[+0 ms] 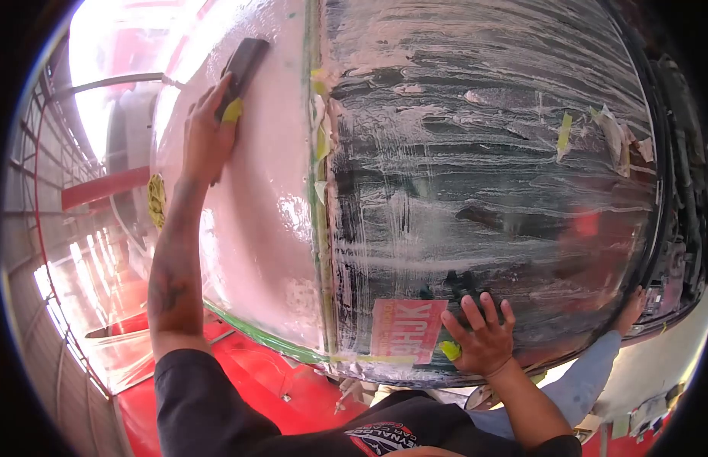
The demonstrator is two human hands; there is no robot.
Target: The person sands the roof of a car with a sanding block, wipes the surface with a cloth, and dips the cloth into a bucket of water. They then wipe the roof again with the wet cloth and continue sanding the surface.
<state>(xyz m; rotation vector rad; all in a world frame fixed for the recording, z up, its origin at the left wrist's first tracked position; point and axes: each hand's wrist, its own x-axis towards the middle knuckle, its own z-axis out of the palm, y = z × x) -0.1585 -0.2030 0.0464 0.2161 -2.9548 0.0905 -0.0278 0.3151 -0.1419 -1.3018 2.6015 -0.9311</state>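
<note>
My left hand [209,133] is wrapped round a long dark sanding block [246,65] and presses it on the wet, pinkish-white car panel [270,206]. A bit of yellow tape [232,110] shows at its thumb. My right hand [482,335] lies on the dark windshield [491,198] with fingers spread, holding nothing. Its fingertips are beside a pink sticker [407,331] with large letters. Another yellow piece [450,350] is at the right thumb. Streaks of whitish slurry cover the glass. Taped trim [321,160] runs between panel and glass.
At the far right, another person's hand [632,311] touches the windshield edge, below a light blue sleeve [586,381]. Torn masking paper [617,141] hangs from the glass. Red car bodywork [240,388] is below, and green tape [262,335] lines the panel's lower edge.
</note>
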